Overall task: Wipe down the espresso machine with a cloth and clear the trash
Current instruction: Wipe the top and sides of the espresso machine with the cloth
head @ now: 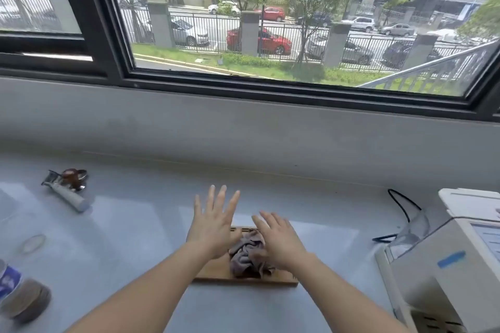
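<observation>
A crumpled grey cloth (247, 251) lies on a wooden tray (216, 273) at the front middle of the counter. My left hand (215, 224) hovers over the tray's left part, fingers spread and palm down, holding nothing. My right hand (278, 238) is stretched out flat over the cloth's right side, fingers apart; I cannot tell whether it touches the cloth. The white espresso machine (443, 259) stands at the right edge, with a blue tape strip on its side.
A portafilter (67, 189) with a grey handle lies at the back left. At the front left edge stands a blurred container with a brown lid (25, 303). A black cable (403, 208) runs behind the machine. A grey wall and a wide window rise behind the counter (135, 224).
</observation>
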